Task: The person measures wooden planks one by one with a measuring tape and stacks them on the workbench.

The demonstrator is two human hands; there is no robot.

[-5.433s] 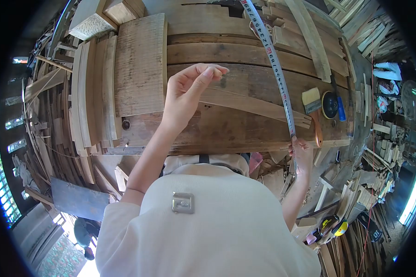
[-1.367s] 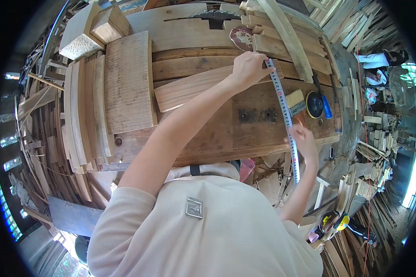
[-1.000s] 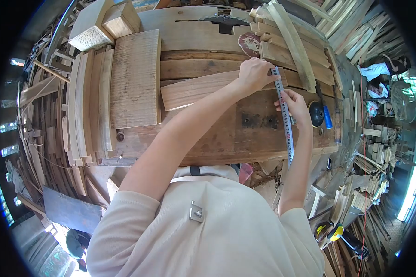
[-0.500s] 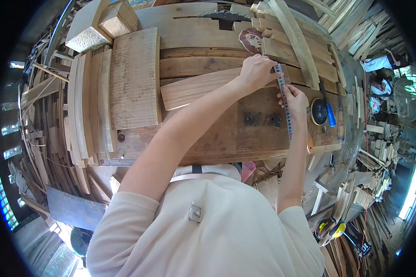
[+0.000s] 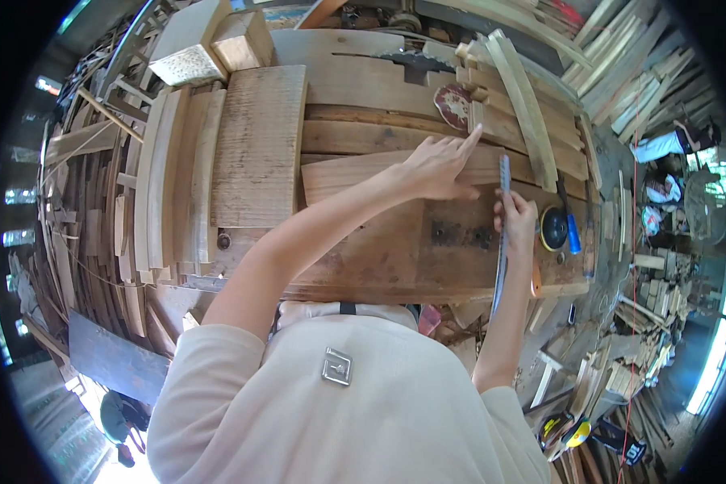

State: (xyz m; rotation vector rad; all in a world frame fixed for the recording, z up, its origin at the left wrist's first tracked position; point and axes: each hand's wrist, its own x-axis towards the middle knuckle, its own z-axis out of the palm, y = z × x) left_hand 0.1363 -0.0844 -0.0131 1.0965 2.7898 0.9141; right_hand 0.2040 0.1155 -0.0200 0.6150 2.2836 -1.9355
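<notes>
My left hand (image 5: 442,168) is over the curved wooden board (image 5: 355,173), its fingers apart and nothing in them. My right hand (image 5: 515,219) grips the measuring tape (image 5: 501,258), a thin pale strip. One end of the strip stands up above the fingers and the rest hangs down past the front edge of the wooden workbench (image 5: 363,266). The curved board lies across the bench, partly hidden under my left forearm. To the right of my right hand is a round black disc (image 5: 553,228) beside a blue handle (image 5: 573,234).
A wide rough plank (image 5: 258,145) and narrow boards (image 5: 169,177) lie at the left, with square wooden blocks (image 5: 187,48) behind. A red-brown disc (image 5: 452,106) and a long slat (image 5: 524,113) are at the back right. A person (image 5: 123,419) shows at the lower left.
My left hand has let go of the tape's end and moved left, its fingers now spread. My right hand has moved down toward the front edge, still holding the tape.
</notes>
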